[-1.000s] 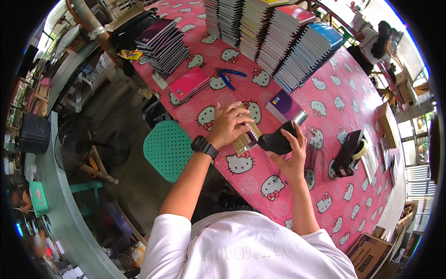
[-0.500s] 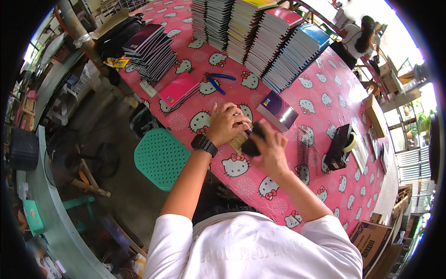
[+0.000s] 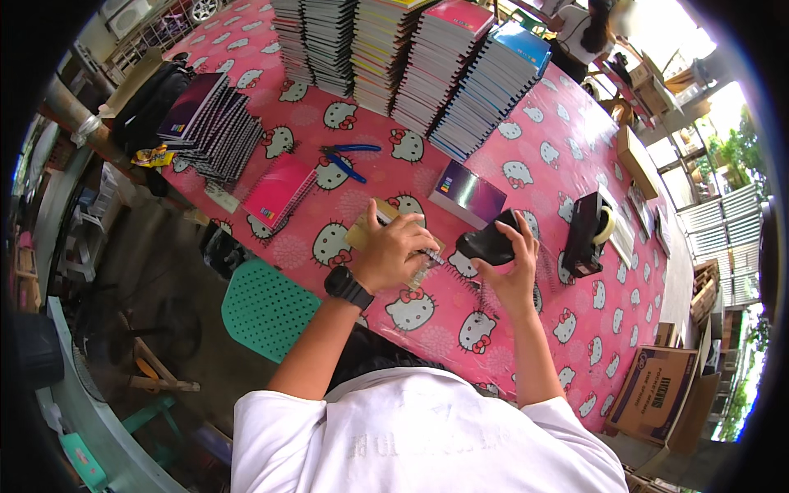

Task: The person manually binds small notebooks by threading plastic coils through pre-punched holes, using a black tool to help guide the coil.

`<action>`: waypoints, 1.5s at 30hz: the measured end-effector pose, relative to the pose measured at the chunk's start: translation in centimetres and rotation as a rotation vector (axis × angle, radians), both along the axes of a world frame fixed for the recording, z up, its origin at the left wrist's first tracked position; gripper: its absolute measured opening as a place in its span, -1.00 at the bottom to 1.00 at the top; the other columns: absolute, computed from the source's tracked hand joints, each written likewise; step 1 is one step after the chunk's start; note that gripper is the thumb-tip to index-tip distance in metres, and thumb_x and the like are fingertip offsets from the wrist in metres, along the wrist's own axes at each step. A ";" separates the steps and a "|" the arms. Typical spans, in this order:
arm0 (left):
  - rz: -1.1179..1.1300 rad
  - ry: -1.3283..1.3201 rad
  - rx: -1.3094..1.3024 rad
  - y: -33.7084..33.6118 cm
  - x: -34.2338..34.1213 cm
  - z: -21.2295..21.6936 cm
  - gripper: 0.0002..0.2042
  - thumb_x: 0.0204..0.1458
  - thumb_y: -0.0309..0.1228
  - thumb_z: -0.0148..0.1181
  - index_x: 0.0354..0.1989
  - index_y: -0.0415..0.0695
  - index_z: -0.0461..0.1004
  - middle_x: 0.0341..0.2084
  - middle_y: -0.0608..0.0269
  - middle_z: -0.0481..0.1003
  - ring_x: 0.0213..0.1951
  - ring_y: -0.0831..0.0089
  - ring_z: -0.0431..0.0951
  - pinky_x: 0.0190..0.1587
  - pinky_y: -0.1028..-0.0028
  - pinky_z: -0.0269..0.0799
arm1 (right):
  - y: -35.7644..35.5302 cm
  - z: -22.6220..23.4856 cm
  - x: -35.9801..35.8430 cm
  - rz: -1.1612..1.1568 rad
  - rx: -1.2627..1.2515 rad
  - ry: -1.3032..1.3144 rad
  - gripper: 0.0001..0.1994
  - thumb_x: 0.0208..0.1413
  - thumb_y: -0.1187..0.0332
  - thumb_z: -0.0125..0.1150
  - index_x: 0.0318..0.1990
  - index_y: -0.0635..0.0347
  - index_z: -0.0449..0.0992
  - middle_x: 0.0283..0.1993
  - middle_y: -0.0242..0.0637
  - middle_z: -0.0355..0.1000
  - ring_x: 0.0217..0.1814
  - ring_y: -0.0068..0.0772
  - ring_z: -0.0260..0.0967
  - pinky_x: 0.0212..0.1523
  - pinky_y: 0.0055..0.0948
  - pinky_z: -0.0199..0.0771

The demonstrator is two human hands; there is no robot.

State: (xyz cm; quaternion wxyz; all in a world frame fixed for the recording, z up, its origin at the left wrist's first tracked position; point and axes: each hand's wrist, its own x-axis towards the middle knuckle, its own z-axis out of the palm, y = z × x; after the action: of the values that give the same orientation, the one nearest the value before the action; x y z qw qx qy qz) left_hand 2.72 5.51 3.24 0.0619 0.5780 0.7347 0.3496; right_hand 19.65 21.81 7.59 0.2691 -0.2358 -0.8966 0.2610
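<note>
My left hand (image 3: 396,251), with a black watch at the wrist, lies over a flat tan block (image 3: 360,235) on the table, its fingers bent down onto it. Under its fingertips is a small light-coloured piece, too covered to name. To its right my right hand (image 3: 516,267) grips a smooth black rounded object (image 3: 486,243) between thumb and fingers, apart from the tan block. Loose spiral binding wire (image 3: 486,300) lies just below that hand. Beyond it sits a thick purple pad of small notebooks (image 3: 468,194).
Tall stacks of spiral notebooks (image 3: 386,57) stand at the back, a shorter stack (image 3: 209,131) at left. Blue-handled pliers (image 3: 349,160) and a pink notebook (image 3: 279,189) lie nearer. A black tape dispenser (image 3: 585,234) stands at right. A green stool (image 3: 267,311) touches the near-left side.
My right hand has drawn away to the right from my left hand, taking the black object along. My left hand stays on the tan block. The whole view has shifted somewhat.
</note>
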 end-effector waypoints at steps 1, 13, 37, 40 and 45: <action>-0.006 -0.037 0.021 0.1 0.1 0.0 -0.81 -0.14 -0.33 0.30 -0.29 0.19 0.58 -0.22 0.60 0.52 0.15 0.45 0.32 0.22 -0.34 -0.52 | 0.2 -0.2 0.7 -0.039 -0.027 -0.013 -0.32 -0.37 0.28 0.51 0.06 -0.01 0.41 0.33 -0.13 0.10 0.24 -0.06 0.09 0.24 -0.10 0.06; 0.027 -0.106 -0.084 0.1 -0.1 0.4 -0.84 -0.10 -0.37 0.30 -0.31 0.16 0.53 -0.25 0.64 0.53 0.12 0.49 0.36 0.23 -0.29 -0.64 | 0.6 -3.0 0.5 0.124 -0.171 -0.021 -0.33 -0.42 0.25 0.52 0.02 0.00 0.45 0.33 -0.18 0.11 0.24 -0.10 0.11 0.20 -0.13 0.10; 0.114 -0.051 -0.179 0.6 0.6 1.3 -0.79 -0.21 -0.46 0.34 -0.36 0.14 0.57 -0.29 0.63 0.55 0.02 0.45 0.47 0.25 -0.29 -0.55 | 2.7 -6.8 -2.0 0.450 -1.331 0.192 -0.36 -0.13 0.08 0.36 0.08 0.27 0.36 0.20 -0.16 0.23 0.21 -0.31 0.17 0.22 -0.33 0.10; 0.127 -0.040 -0.197 0.9 0.7 1.0 -0.83 -0.17 -0.41 0.32 -0.35 0.15 0.57 -0.27 0.63 0.55 0.05 0.46 0.44 0.26 -0.30 -0.54 | 2.1 -7.7 -2.2 0.518 -1.543 0.212 -0.38 0.04 0.07 0.19 0.14 0.35 0.26 0.08 -0.24 0.30 0.14 -0.43 0.22 0.20 -0.43 0.15; 0.106 0.003 -0.229 0.4 0.6 1.3 -0.89 -0.06 -0.27 0.25 -0.33 0.15 0.58 -0.14 0.59 0.51 0.13 0.47 0.36 0.25 -0.31 -0.54 | 0.2 -7.6 -2.1 0.565 -1.582 0.223 -0.43 0.11 0.06 0.12 0.13 0.33 0.27 0.05 -0.24 0.31 0.11 -0.44 0.25 0.18 -0.33 0.21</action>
State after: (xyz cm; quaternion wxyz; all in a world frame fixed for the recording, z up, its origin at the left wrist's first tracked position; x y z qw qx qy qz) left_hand 3.32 5.86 4.55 0.1078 0.5280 0.7995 0.2653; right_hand 17.57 22.04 -0.02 0.0363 -0.0946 -0.4434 0.8906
